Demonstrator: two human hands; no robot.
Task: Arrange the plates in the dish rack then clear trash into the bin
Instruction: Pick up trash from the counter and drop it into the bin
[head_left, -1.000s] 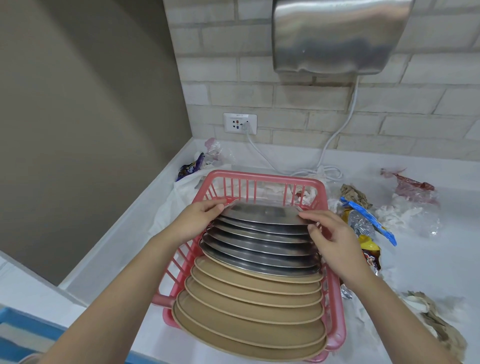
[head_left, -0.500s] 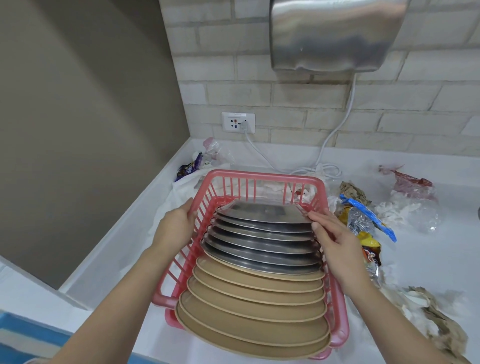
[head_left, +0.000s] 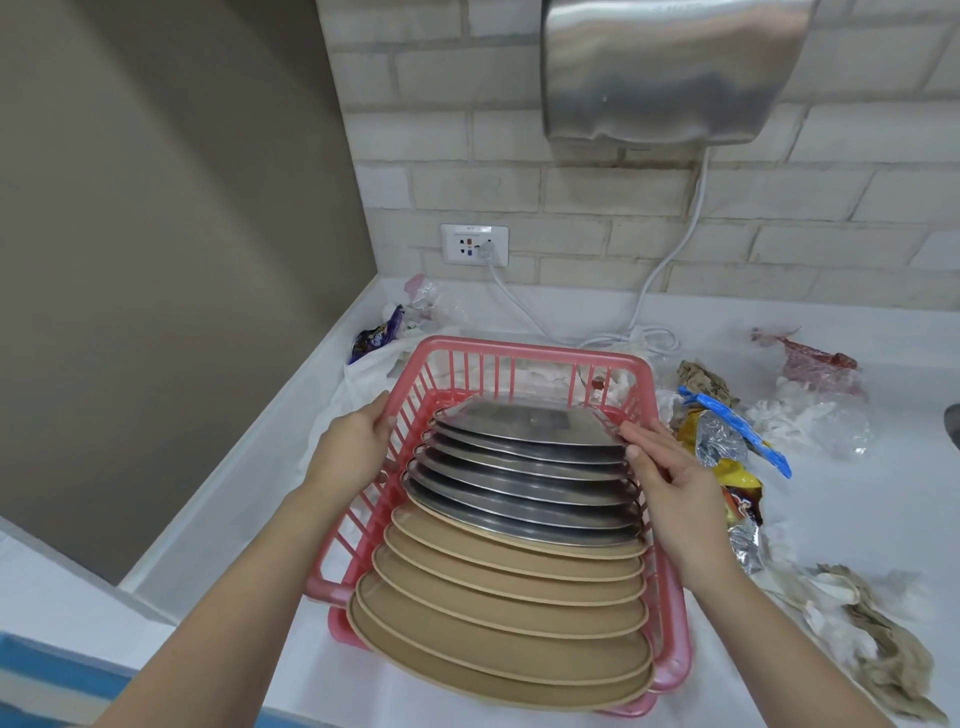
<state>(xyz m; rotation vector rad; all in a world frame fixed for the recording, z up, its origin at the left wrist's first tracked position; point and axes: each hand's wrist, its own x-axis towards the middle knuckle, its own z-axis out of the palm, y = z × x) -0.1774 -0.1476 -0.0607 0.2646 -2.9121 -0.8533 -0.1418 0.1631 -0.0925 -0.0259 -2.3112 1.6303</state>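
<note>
A pink plastic dish rack stands on the white counter. It holds a leaning row of several steel plates at the back and several tan plates at the front. My left hand grips the rack's left rim, fingers curled over it. On the other side, my right hand lies over the rack's right rim, its fairly straight fingers touching the right edges of the top steel plates. Trash lies around the rack: foil snack wrappers, a purple wrapper, crumpled brown paper. No bin is in view.
A steel hand dryer hangs on the brick wall, its cable coiled behind the rack by an outlet. A red wrapper and clear plastic with tissue lie at the right. A wall closes the counter's left side.
My left hand has left the top steel plate and taken hold of the rack's left rim. My right hand has stayed at the plates' right edges.
</note>
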